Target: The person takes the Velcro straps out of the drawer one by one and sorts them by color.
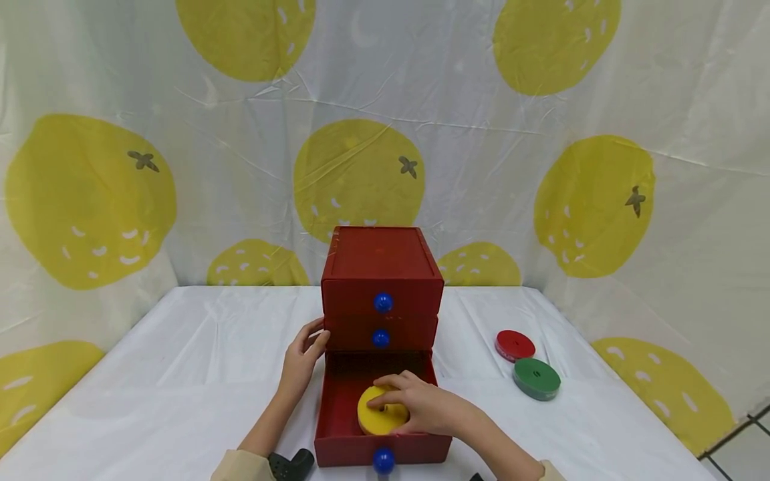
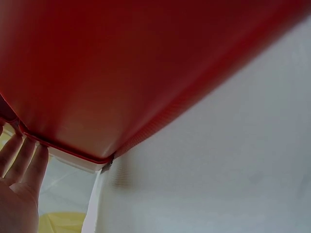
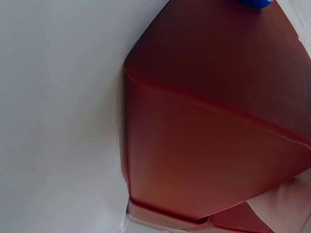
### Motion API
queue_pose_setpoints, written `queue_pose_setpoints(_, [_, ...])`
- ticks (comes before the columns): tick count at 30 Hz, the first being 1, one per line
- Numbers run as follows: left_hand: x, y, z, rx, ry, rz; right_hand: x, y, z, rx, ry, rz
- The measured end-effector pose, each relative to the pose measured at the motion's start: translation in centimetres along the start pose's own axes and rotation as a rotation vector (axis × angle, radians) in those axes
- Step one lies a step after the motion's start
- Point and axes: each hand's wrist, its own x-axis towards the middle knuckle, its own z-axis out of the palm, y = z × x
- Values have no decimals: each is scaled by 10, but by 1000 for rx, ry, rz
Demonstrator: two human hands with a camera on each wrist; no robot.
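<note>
A red drawer cabinet (image 1: 379, 254) with blue knobs stands in the middle of the table. Its bottom drawer (image 1: 337, 407) is pulled out, while the two above it are closed. Inside the open drawer lies a flat yellow roll (image 1: 375, 417) with a small centre hole. My right hand (image 1: 424, 404) grips this roll from the right, fingers over its top and thumb near its front edge. With extended fingers, my left hand (image 1: 303, 354) touches the cabinet's left side; the left wrist view shows those fingers (image 2: 34, 167) at the red casing's edge.
To the right on the white-covered table lie a red roll (image 1: 515, 345) and a green roll (image 1: 537, 379), close together. A blue knob (image 1: 383, 460) sticks out from the open drawer's front. Behind the table hangs a fruit-patterned curtain (image 1: 457, 167).
</note>
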Motion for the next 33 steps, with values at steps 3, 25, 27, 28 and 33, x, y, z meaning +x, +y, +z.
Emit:
queue_pose_setpoints(3, [-1,-1,0,5,-3,-1,0,0,0,-5,4,-6])
queue_pose_setpoints(25, [-1,1,1,-5,-3,3,-7,5,-13,1,35,33])
queue_pose_setpoints(27, [-1,1,1,-7,-4,2,-8,4,-15,5,41,38])
queue_pose_setpoints(28, [-1,1,1,-9,-3,0,-9,4,-16,7,44,41])
queue_pose_setpoints(33, [-1,-1,1,-14,-3,11,-11,5,-21,18,64,58])
